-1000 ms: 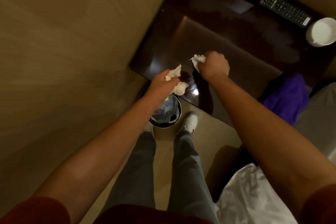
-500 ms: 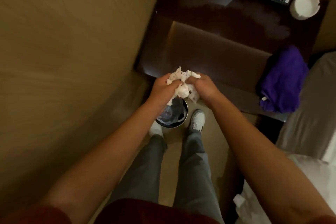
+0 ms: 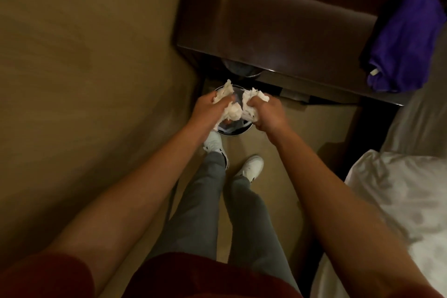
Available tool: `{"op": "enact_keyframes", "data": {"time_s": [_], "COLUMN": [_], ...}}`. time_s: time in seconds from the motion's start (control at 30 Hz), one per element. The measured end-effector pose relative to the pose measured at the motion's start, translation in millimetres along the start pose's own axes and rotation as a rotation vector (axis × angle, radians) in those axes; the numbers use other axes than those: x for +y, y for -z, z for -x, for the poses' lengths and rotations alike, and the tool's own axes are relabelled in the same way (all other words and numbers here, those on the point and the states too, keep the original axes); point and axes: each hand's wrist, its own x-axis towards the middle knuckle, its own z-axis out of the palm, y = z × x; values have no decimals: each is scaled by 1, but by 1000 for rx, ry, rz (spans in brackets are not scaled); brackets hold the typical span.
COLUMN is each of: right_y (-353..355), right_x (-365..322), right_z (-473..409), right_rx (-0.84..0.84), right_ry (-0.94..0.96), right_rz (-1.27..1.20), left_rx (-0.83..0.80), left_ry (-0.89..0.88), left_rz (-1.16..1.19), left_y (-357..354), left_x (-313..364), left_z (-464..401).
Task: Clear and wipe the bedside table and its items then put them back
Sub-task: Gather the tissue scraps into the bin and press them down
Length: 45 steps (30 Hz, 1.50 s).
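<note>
My grey trouser legs (image 3: 205, 203) and white shoes (image 3: 251, 166) stand on a tan floor (image 3: 280, 152). A wood-grain wall (image 3: 84, 55) fills the left side. White bedding (image 3: 396, 201) lies at the lower right, a grey bed edge (image 3: 420, 118) above it.

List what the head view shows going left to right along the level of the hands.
Tan wall → left hand gripping crumpled tissue → right hand gripping more tissue → purple cloth
</note>
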Motion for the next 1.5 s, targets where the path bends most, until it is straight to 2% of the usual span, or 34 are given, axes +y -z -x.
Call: {"op": "enact_keyframes", "data": {"time_s": [0.2, 0.33, 0.43, 0.57, 0.77, 0.83, 1.1, 1.17, 1.23, 1.33, 1.5], "right_y": [-7, -8, -14, -43, -74, -78, -92, -95, -96, -94, -90], "right_x": [59, 94, 111, 140, 176, 185, 199, 199, 198, 195, 187], "right_z": [-46, -84, -113, -165, -225, -243, -284, -288, -286, -276, -264], "right_rx": [-39, -42, -36, 2, 1, 14, -26, -28, -50, -111, -108], "right_ry": [-30, -78, -113, -93, -134, -161, -341, -333, -352, -401, -369], "right_rz": [0, 24, 33, 54, 31, 9, -154, -164, -181, -151, -164], "left_rx": [73, 123, 97, 70, 53, 61, 72, 104, 133, 86, 20], "left_ry": [16, 70, 117, 116, 204, 220, 419, 411, 329, 221, 330], "left_rz": [-159, -120, -104, -221, -287, -314, -5, -65, -205, -339, -258], "left_y": [-12, -13, -19, -22, -15, -13, -13, -13, -13, -11, -6], "left_x": [-72, -113, -130, -159, -194, -202, -219, -222, -220, -214, -200], "left_z": [-49, -90, -113, -156, -211, -229, -262, -263, -261, -256, -241]}}
